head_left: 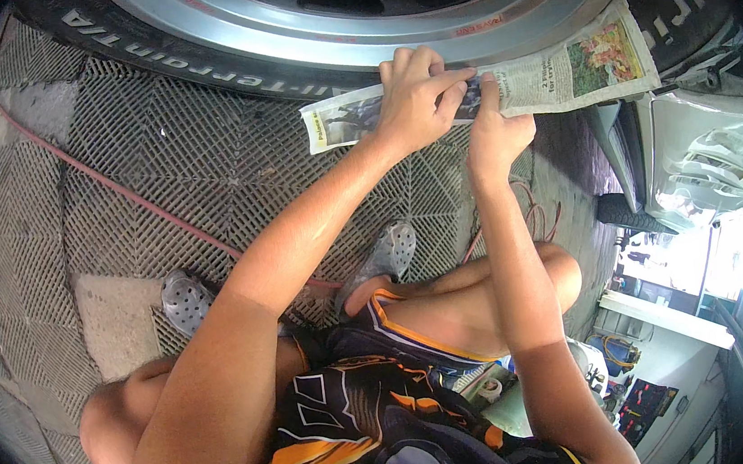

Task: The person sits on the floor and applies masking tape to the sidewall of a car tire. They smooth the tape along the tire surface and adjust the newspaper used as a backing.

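A folded strip of newspaper (546, 87) lies along the lower edge of a silver wheel rim (279, 38), over part of the black tyre (183, 80). My left hand (417, 100) is closed on the strip near its middle, some fingers bent over its upper edge and the index finger pointing right. Close beside it, my right hand (501, 132) grips the strip's lower edge, one digit pressed up along the paper and the other fingers curled. The paper's right end, with a colour picture, reaches past my right hand. Its far side is hidden.
Grey slatted floor tiles (137, 157) run beneath the wheel. A red hose (123, 190) crosses them, passing behind my left arm. My feet wear grey clogs (392, 252). On the right are a light-coloured car body (716, 146) and a tray of tools (648, 407).
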`<state>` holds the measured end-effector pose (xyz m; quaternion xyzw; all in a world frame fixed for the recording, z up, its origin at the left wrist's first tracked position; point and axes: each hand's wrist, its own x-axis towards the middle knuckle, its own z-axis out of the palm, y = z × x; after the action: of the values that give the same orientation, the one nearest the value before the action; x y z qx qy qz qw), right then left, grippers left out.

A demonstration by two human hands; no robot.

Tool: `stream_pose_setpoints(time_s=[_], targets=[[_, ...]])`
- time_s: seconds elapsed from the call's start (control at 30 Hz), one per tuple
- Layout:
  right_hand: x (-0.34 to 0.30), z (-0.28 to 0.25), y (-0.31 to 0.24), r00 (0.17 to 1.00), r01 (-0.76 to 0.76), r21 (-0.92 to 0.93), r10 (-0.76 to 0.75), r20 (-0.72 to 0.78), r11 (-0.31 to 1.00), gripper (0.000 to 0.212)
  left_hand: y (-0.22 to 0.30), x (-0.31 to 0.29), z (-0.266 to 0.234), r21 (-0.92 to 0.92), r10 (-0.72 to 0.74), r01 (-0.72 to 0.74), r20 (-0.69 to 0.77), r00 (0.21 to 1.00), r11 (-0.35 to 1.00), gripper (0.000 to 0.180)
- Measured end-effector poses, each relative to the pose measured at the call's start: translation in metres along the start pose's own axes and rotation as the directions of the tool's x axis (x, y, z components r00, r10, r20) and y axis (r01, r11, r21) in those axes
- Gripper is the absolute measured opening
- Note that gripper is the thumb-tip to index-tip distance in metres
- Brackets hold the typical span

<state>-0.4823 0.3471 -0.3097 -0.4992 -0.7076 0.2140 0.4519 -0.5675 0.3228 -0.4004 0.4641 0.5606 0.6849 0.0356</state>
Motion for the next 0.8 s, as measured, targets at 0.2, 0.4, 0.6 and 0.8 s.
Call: stream_pose_setpoints(time_s=[0.2, 0.4, 0.6, 0.8], targets=[[0.0, -0.001, 0.004, 0.999, 0.025, -0.031, -0.024, 0.021, 0.999, 0.025, 0.003, 0.001, -0.001, 0.011, -0.003, 0.003, 0.026, 1.0, 1.0, 0.028], [-0.003, -0.002, -0.004, 0.999, -0.023, -0.041, 0.025, 0.045, 0.999, 0.025, 0.009, 0.004, 0.005, -0.01, -0.023, 0.023, -0.004, 1.0, 1.0, 0.03], [0.002, 0.002, 0.011, 0.995, 0.097, 0.025, -0.097, -0.025, 0.995, 0.029, 0.002, 0.008, 0.001, 0.052, 0.044, -0.044, 0.018, 0.999, 0.998, 0.03], [0.003, -0.002, 0.006, 0.996, 0.088, 0.083, -0.088, -0.003, 0.993, 0.027, 0.0, 0.001, 0.005, 0.034, 0.059, -0.058, -0.006, 0.998, 0.998, 0.03]])
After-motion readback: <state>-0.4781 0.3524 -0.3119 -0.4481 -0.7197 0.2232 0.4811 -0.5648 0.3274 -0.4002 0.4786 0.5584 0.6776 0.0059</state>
